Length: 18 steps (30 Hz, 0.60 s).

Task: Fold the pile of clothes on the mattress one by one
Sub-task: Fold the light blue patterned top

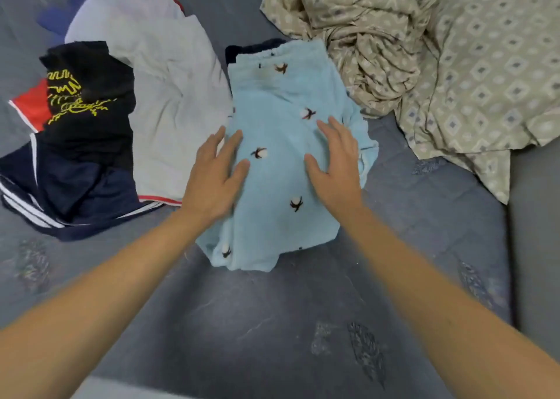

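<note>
Both my hands lie flat on the light blue garment (281, 162), fingers straight and spread, holding nothing. My left hand (216, 171) presses on its left edge and my right hand (336, 168) on its right half, the two apart with a strip of cloth between them. I judge they sit this way to smooth the fabric and hold the fold down so it does not spring open.

The garment lies on the grey mattress (272, 323), right in front of me, roughly in the middle of the view. It is longer than it is wide, and its long axis runs away from me, tilting slightly to the right at the far end. The gathered band (a waistband, I think, so probably pyjama trousers) points away from me, and the looser hems lie nearest me. It appears already folded lengthwise at least once. A dark item (242, 49) peeks out under its far end.

To my left sit the other clothes: a black printed shirt (88, 102), navy striped shorts (60, 192) and a pale grey garment (169, 102), overlapping one another. To my far right lies a crumpled beige patterned sheet (439, 65), touching the blue garment's far right edge.
</note>
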Tool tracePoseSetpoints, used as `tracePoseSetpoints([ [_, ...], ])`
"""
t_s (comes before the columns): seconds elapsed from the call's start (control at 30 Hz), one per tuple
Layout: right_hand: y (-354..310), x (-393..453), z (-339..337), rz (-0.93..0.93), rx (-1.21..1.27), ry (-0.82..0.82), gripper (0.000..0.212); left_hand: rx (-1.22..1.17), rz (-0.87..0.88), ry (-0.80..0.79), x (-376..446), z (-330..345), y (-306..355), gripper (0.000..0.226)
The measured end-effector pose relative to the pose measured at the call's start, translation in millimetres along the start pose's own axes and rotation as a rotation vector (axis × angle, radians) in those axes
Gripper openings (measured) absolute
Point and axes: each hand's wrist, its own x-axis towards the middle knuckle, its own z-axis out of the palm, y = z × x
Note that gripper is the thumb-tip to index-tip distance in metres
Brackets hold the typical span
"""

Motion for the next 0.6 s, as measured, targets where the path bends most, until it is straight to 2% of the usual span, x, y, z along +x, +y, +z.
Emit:
tracePoseSetpoints([
  [0.07,9.1,-49.4,-5.6,0.278,0.139,0.112,0.055,-0.134,-0.106,0.086,-61.6,7.3,5.4,0.06],
  [0.13,21.6,-89.7,-11.1,0.526,0.242,0.118,0.052,-0.209,-0.243,0.142,-118.8,21.5,9.4,0.055],
  [0.2,35.4,-115.4,-14.3,0.721,0.438,-0.049,0.055,-0.328,-0.389,0.139,-158.8,37.7,13.4,0.048],
  [0.3,50.0,-131.5,-14.3,0.958,0.691,-0.317,0.055,-0.678,-0.561,0.073,-177.5,54.6,20.8,0.048],
  [0.4,55.4,-127.8,-11.8,1.006,0.852,-0.303,0.044,-0.825,-0.584,0.101,-169.3,64.5,20.6,0.054],
  [0.53,43.2,-118.7,-24.0,0.97,0.965,-0.213,0.039,-0.799,-0.675,0.265,-147.3,60.2,21.2,0.041],
  [0.6,34.1,-121.0,-37.6,0.949,0.984,-0.165,0.036,-0.779,-0.644,0.313,-145.3,51.6,32.8,0.043],
])
